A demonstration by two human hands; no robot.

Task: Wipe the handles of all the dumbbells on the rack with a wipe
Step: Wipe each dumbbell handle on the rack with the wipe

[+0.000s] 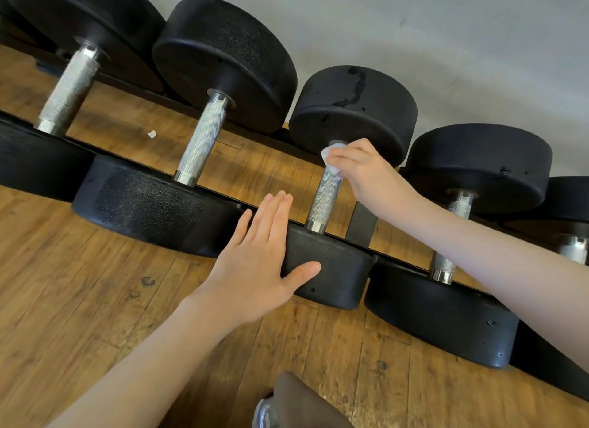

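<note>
Knee (302, 399) below; neighbouring dumbbells (200, 141) flank both hands (251, 268).

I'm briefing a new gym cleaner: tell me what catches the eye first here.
The row of black dumbbells with knurled silver handles runs diagonally across a low rack over a wooden floor. At centre, the right hand grips a white wipe around the top of one dumbbell's handle. The left hand rests flat on that dumbbell's near head.

Worn wood plank floor (79, 300) w/ dark knots, plain grey wall (446, 29) behind
</note>
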